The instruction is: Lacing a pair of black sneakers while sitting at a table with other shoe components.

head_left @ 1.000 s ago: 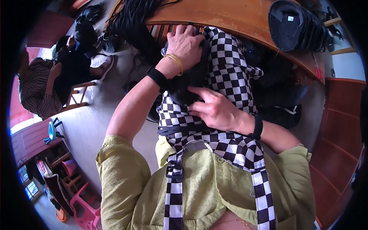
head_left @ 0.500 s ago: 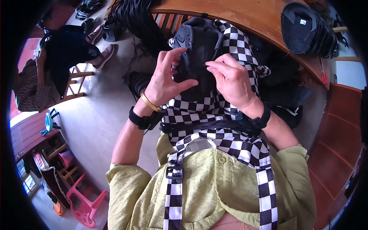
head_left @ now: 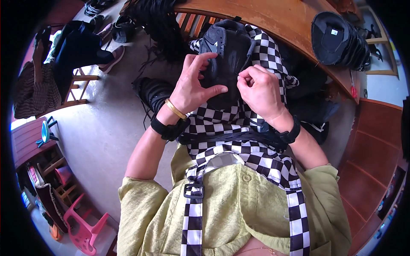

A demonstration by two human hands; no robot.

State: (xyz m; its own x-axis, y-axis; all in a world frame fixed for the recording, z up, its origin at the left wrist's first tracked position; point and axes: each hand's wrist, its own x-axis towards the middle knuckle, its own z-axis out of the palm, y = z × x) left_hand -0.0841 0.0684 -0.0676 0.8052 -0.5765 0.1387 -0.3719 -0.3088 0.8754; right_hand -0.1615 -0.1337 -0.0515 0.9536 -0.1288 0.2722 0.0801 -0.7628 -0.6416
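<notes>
Upper center: black sneaker upper (head_left: 231, 53), laid on checkered apron (head_left: 268, 53), apparently for lap support. Left hand (head_left: 188, 87) along its left side, grip wide, apparently empty; right hand (head_left: 261, 88) at its right edge, grip pinched, contents unclear. Beyond, perhaps limiting reach: wooden bench (head_left: 273, 20); black cords (head_left: 158, 25), upper left; stacked shoe uppers (head_left: 331, 40), upper right.
</notes>
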